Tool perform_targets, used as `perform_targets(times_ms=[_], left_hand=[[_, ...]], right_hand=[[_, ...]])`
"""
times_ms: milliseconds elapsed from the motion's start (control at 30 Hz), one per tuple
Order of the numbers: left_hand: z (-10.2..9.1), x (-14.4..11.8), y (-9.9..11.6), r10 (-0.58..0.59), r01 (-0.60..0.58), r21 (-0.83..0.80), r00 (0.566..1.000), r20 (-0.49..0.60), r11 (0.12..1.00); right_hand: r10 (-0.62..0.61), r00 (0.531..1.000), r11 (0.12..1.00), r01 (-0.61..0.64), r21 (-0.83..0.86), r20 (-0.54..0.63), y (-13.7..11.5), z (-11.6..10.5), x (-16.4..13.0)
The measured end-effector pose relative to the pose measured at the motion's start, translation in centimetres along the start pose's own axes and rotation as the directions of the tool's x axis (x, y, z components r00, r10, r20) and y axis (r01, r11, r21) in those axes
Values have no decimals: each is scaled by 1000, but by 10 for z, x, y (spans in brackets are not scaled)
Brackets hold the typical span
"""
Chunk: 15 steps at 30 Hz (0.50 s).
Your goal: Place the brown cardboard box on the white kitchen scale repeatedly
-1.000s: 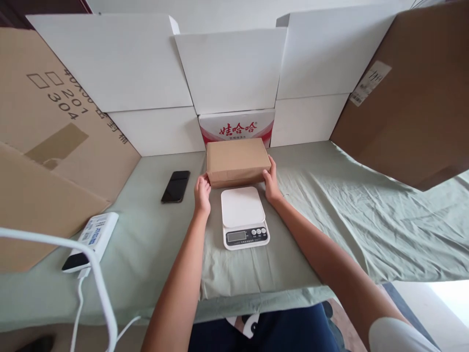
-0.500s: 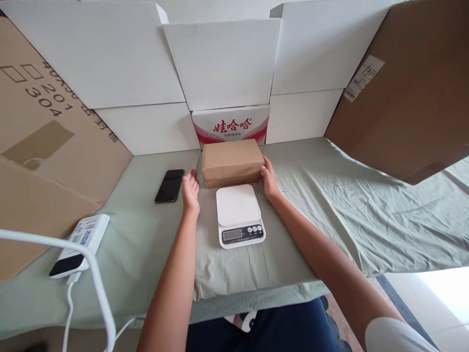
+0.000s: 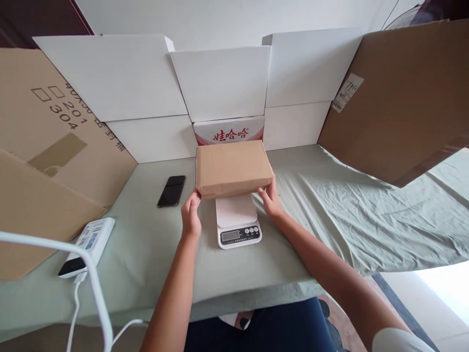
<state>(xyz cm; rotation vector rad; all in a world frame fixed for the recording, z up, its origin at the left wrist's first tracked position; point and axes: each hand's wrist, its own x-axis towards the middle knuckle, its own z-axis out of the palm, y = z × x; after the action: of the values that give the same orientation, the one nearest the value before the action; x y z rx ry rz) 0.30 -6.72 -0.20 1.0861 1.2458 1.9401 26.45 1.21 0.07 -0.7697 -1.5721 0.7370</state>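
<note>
A closed brown cardboard box (image 3: 233,167) is held up above the back half of a white kitchen scale (image 3: 238,221). My left hand (image 3: 191,215) grips its lower left corner and my right hand (image 3: 270,198) grips its lower right corner. The box hides part of the scale's platform; the scale's display and buttons face me. I cannot tell whether the box touches the platform.
A black phone (image 3: 171,190) lies left of the scale on the green cloth (image 3: 330,205). A white power bank (image 3: 88,239) with a cable sits at front left. White cartons (image 3: 220,83) and brown cardboard sheets (image 3: 395,98) wall in the back and sides.
The box stood on the cloth behind the scale; my left hand came off it briefly, then both hands lifted it toward me over the scale.
</note>
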Motion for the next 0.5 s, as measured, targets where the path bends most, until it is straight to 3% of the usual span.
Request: perform_targets(times_ms=[133,200,500], left_hand=[[-20,-65,8,-89,89,-40,996,9,995],[-22,-83,10,-107,107,-52,994,3,993],[-10,-74,16,-138,138,9,990,16,990]], right_hand=[[27,999,1000,-26,-15,44,-13,-20,-47],[34,998,999,-33,-14,50,-17,-24,-60],[29,998,997,-25,-69,49,-25,-18,-56]])
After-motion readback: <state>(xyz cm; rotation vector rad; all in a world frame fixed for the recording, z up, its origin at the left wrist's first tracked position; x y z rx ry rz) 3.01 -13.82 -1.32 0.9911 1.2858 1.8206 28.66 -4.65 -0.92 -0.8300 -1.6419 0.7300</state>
